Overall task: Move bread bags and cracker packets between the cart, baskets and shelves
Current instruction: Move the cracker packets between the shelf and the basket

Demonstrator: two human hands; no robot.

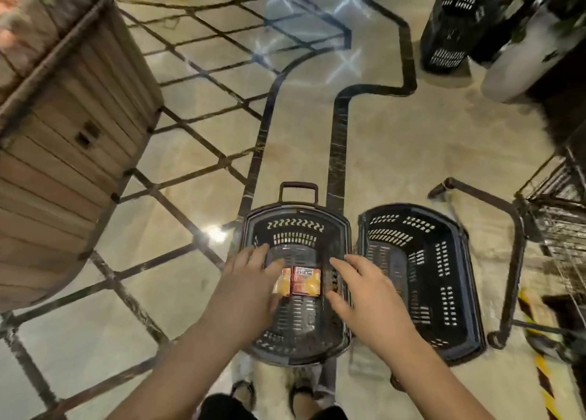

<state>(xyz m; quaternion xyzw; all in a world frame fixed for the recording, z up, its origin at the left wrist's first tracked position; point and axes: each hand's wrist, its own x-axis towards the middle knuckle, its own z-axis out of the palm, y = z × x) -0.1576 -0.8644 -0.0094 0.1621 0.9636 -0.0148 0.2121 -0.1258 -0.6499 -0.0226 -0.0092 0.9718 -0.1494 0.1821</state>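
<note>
A dark plastic basket (296,216) stands on the floor right in front of me. On its bottom lie orange and red cracker packets (299,280), side by side. My left hand (250,280) hovers over the basket's left side, fingers spread, its fingertips at the packets' left edge. My right hand (361,289) hovers over the right rim with straight fingers and holds nothing. A second dark basket (421,280) stands just to the right, with nothing visible in it.
A wooden display stand (63,128) rises at the left. A wire shopping cart (558,216) with a dark handle bar stands at the right edge. Stacked black baskets (450,29) stand at the far right. My feet show below the near basket.
</note>
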